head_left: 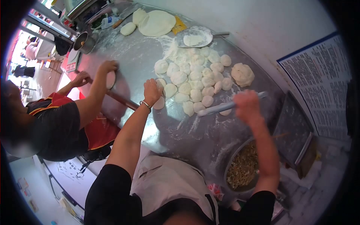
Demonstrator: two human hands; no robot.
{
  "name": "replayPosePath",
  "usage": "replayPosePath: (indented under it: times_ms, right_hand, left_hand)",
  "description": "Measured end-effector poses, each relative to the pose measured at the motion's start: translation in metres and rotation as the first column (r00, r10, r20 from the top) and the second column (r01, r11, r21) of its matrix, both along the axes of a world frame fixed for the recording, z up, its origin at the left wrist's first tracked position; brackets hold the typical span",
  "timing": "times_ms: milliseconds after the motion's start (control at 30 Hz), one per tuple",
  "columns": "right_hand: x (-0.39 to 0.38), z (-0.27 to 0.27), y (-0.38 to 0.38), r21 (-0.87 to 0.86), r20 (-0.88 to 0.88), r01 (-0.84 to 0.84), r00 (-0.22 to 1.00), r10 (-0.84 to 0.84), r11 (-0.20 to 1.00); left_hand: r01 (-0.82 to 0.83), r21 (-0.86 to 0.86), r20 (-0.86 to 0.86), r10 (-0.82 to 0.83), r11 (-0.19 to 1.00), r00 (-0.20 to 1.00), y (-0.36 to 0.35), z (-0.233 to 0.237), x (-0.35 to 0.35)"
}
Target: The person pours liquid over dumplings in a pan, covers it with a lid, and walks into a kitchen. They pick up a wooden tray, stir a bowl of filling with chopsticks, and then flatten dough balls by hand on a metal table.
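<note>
My right hand is closed around a pale rolling pin, slightly blurred, over the right part of the steel table. One dough piece lies under the pin. My left hand, a bracelet on its wrist, has its fingers bent together at a dough piece on the left edge of the group; its fingertips are partly hidden. Just below that hand lies a flattened dough round. Several floured dough balls sit close together between my hands.
A larger dough lump lies at the right. A pan of chopped filling stands near my right forearm. At the left, a co-worker's hands are over a dough disc and a brown rolling pin. Behind are a flour scoop and a dough sheet.
</note>
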State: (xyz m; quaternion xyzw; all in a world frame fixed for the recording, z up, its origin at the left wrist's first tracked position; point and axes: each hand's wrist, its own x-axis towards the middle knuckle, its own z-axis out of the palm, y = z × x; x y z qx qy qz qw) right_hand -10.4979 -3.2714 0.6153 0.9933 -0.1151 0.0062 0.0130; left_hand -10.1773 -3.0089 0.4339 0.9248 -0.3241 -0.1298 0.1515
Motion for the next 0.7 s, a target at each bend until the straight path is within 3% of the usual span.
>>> replayPosePath:
  times_ms: [33, 100, 200, 300, 400, 533, 633, 700]
  right_hand:
    - [0.008, 0.001, 0.029, 0.076, 0.007, -0.015, 1.000, 0.015, 0.997]
    - [0.023, -0.002, 0.085, 0.170, -0.286, 0.028, 0.958, 0.022, 0.985]
    - [0.030, -0.035, 0.162, 0.272, -0.407, 0.094, 0.913, 0.026, 0.958]
    - [0.005, -0.084, 0.219, 0.370, -0.329, 0.210, 0.941, -0.084, 0.905]
    - [-0.030, -0.106, 0.260, 0.453, -0.355, 0.411, 0.897, -0.263, 0.791]
    - [-0.074, -0.127, 0.285, 0.520, -0.374, 0.577, 0.817, -0.439, 0.630]
    - [-0.096, -0.137, 0.297, 0.567, -0.333, 0.596, 0.797, -0.504, 0.569]
    - [-0.102, -0.143, 0.298, 0.588, -0.323, 0.607, 0.782, -0.533, 0.535]
  left_hand:
    - [0.009, -0.079, -0.090, -0.016, 0.997, 0.996, -0.011, 0.005, 0.005]
    - [0.009, -0.220, -0.274, -0.071, 0.975, 0.959, -0.029, 0.014, 0.004]
    - [0.013, -0.732, -0.338, -0.380, 0.682, 0.861, -0.047, 0.086, -0.038]
    - [0.294, -0.503, 0.033, -0.322, 0.813, 0.946, -0.019, 0.079, -0.048]
    - [0.159, -0.247, 0.052, -0.150, 0.956, 0.987, 0.033, 0.056, -0.063]
    - [-0.024, -0.081, 0.062, 0.029, 0.996, 0.998, 0.053, 0.009, -0.078]
    - [0.361, -0.312, -0.016, -0.385, 0.879, 0.923, 0.032, -0.023, -0.080]
    - [0.434, -0.398, 0.023, -0.464, 0.808, 0.885, -0.009, 0.017, -0.105]
